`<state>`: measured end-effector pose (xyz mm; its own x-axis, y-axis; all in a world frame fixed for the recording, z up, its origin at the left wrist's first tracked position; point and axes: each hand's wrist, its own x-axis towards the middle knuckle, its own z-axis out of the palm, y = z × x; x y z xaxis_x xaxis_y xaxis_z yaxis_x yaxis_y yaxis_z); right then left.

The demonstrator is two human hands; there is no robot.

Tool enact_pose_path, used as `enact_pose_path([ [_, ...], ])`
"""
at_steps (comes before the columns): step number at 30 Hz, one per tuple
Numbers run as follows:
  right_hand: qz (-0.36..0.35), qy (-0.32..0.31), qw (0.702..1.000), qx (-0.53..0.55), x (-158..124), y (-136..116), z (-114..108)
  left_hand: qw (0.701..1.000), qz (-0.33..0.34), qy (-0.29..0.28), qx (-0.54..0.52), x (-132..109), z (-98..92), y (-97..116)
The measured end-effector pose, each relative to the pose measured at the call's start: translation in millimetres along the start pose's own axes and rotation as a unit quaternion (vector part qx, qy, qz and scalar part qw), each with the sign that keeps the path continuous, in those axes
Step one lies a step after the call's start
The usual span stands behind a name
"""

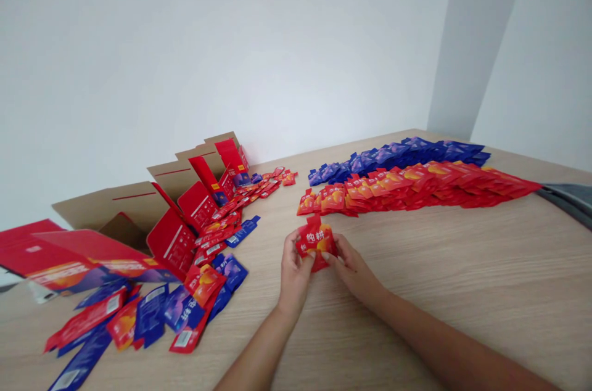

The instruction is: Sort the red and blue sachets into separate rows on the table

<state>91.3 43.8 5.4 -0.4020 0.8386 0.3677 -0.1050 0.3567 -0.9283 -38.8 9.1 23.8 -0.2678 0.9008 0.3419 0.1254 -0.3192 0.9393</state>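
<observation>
Left hand (pixel 295 264) and right hand (pixel 354 271) are closed on one red packet (pixel 317 238), gripped at its two sides with thumbs laid over the lower front. By this hold the packet is probably kept flat, its white lettering left uncovered and turned toward the camera. Whether its bottom edge is rested on the counter (pixel 444 274) cannot be told.

To the left, loose packets (pixel 152 312), red and blue, are strewn at mixed angles, some with barcodes up; no order seems intended. Beside them, open boxes (pixel 108 211) are lined up toward the wall (pixel 287 52), flaps spread, presumably so that access is left free.

Ahead of the hands, a red row (pixel 407 184) is laid rightward with its packets overlapped, likely to save room. Beyond it, a blue row (pixel 393 155) is set alongside, overlapped likewise, the colours apparently kept apart.
</observation>
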Motion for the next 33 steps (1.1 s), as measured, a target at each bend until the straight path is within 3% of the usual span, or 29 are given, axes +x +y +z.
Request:
enact_pose_path([
  [4, 0.033, -0.016, 0.996, -0.081, -0.5, 15.1, 3.1, 0.999, -0.025, -0.008, -0.029, -0.9, 2.6, -23.4],
  [9, 0.054, -0.026, 0.992, -0.107, -0.2, 12.1, 3.6, 0.99, -0.079, 0.007, -0.12, 1.4, 6.3, -28.5],
  [14, 0.132, -0.114, 0.985, -0.014, 1.7, 9.1, 3.2, 0.951, -0.146, 0.078, -0.262, 4.9, 2.8, -22.4],
  [17, 0.177, -0.15, 0.972, 0.036, 1.9, 13.2, 3.6, 0.939, -0.176, 0.081, -0.286, 5.2, 1.5, -18.2],
  [21, 0.152, -0.088, 0.984, -0.014, 1.4, 15.5, 1.4, 0.937, -0.204, 0.05, -0.28, 2.4, 4.8, -18.1],
  [27, 0.103, -0.015, 0.992, -0.064, 2.8, 10.3, -2.6, 0.95, -0.211, -0.05, -0.225, -7.0, 14.8, -19.2],
  [30, 0.122, 0.015, 0.992, -0.031, 3.6, 12.6, 1.2, 0.96, -0.186, -0.045, -0.203, 0.9, 11.2, -20.1],
  [33, 0.186, 0.034, 0.982, 0.013, 4.5, 15.2, 5.7, 0.976, -0.182, -0.003, -0.122, 29.4, -0.8, -25.4],
])
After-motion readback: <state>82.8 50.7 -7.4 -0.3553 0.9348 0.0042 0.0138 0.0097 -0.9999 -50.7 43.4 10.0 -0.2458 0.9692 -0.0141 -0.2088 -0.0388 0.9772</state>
